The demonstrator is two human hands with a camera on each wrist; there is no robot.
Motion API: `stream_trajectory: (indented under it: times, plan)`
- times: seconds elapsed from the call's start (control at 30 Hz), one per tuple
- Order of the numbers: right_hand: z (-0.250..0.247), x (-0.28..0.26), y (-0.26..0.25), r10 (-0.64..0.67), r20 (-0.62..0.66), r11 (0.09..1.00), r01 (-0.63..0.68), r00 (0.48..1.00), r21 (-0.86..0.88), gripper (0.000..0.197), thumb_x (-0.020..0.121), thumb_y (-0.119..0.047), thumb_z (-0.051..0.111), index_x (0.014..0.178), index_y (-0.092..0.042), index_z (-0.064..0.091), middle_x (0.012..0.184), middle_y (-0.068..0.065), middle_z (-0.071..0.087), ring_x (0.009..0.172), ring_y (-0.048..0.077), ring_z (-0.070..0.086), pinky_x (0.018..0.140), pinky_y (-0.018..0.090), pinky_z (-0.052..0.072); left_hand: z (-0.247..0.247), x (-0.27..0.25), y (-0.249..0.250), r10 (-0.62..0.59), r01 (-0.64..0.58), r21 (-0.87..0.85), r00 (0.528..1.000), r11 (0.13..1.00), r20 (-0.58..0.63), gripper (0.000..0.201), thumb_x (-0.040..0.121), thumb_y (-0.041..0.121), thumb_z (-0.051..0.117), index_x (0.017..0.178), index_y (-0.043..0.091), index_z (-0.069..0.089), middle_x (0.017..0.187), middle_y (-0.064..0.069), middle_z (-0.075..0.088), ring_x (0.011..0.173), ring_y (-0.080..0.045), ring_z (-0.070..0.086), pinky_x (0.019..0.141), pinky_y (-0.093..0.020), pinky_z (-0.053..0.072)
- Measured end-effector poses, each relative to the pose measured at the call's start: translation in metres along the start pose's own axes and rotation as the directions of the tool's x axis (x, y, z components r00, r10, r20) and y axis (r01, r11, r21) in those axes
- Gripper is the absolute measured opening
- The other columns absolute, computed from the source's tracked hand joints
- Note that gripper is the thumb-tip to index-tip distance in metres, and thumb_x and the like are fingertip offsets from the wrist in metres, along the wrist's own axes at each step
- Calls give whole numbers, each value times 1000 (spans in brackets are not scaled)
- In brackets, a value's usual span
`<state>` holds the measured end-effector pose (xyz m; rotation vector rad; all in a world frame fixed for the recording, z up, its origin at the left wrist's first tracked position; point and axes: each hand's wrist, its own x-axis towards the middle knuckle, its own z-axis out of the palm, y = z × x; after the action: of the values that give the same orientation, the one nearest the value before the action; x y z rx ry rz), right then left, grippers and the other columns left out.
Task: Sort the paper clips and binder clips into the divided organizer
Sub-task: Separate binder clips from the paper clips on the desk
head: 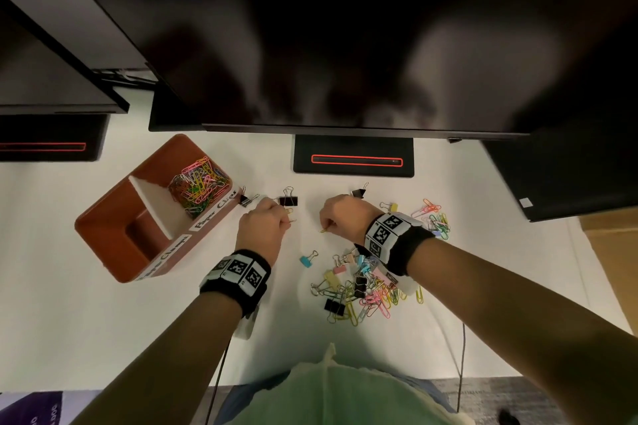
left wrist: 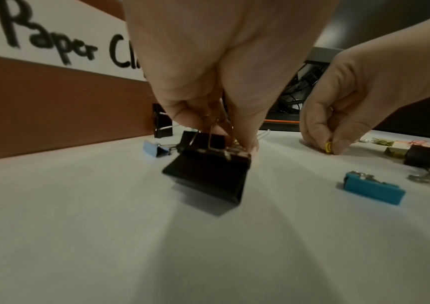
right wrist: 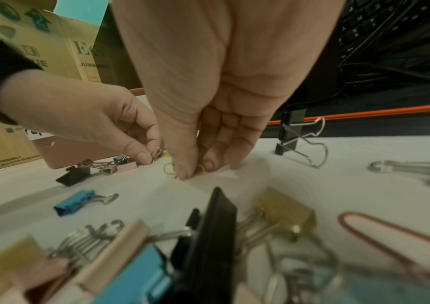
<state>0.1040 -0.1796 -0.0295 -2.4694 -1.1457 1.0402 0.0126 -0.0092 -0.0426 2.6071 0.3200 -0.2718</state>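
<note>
The brown divided organizer (head: 103, 214) sits at the left; its far compartment, labelled "Paper Clips", holds several coloured paper clips (head: 198, 188). Just to its right my left hand (head: 284, 219) pinches the wire handles of a black binder clip (left wrist: 208, 174), which hangs tilted just above the table. A second black binder clip (head: 288, 200) lies just beyond the hand. My right hand (head: 328, 226) pinches a yellow paper clip (right wrist: 168, 169) against the white table. A mixed pile of clips (head: 362, 283) lies under the right wrist.
A teal binder clip (head: 305, 259) lies alone between my hands. More paper clips (head: 435, 217) are spread at the right, and a black binder clip (head: 359, 191) stands by the monitor base (head: 354, 148). The dark monitor overhangs the back of the table.
</note>
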Motion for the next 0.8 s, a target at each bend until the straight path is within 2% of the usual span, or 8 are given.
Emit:
stream_trajectory:
  times: [0.13, 0.27, 0.4, 0.53, 0.67, 0.8]
  plan:
    - [0, -2, -1, 21, 9, 999, -21, 1000, 24, 19, 86, -6, 49, 96, -12, 64, 102, 7, 65, 97, 24, 57, 84, 37, 50, 0, 0, 0, -8, 8, -2, 1000, 1000, -3, 13, 76, 2, 65, 69, 11, 60, 68, -7, 58, 58, -27, 55, 60, -35, 48]
    - [-1, -1, -4, 62, 40, 998, -63, 997, 24, 21, 86, -6, 48, 102, -12, 61, 106, 8, 64, 100, 25, 57, 87, 38, 50, 0, 1, 0, -25, 26, -37, 999, 999, 26, 9, 82, 9, 60, 75, 13, 56, 66, -6, 59, 61, -27, 56, 63, -38, 51]
    - [-1, -2, -6, 87, 49, 996, -88, 995, 19, 23, 86, -6, 48, 103, -12, 63, 109, 7, 64, 102, 24, 57, 84, 32, 46, 0, 4, -3, -92, 101, -113, 993, 988, 79, 15, 82, 11, 61, 96, 17, 58, 72, 0, 63, 70, -22, 61, 70, -33, 53]
    - [1, -4, -7, 81, 51, 997, -81, 995, 13, 22, 87, -5, 50, 102, -10, 65, 111, 8, 61, 102, 24, 57, 82, 29, 44, 0, 10, -3, -126, 139, -98, 985, 986, 120, 5, 83, 10, 60, 85, 14, 63, 77, -6, 64, 68, -22, 60, 71, -35, 54]
    - [4, -4, -6, 78, 51, 997, -79, 996, 11, 22, 87, -5, 49, 100, -10, 66, 111, 9, 60, 101, 26, 57, 85, 33, 48, 0, 15, -1, -99, 100, -2, 985, 995, 138, 5, 84, 8, 59, 80, 11, 61, 92, -7, 53, 71, -24, 58, 73, -36, 52]
    - [3, -6, -5, 81, 48, 997, -80, 996, -9, 22, 90, -12, 48, 103, -12, 65, 111, 7, 63, 102, 26, 58, 87, 35, 49, 2, 17, -1, -10, -10, 103, 980, 995, 197, 8, 85, 6, 53, 87, 11, 58, 91, -8, 61, 81, -28, 59, 75, -39, 48]
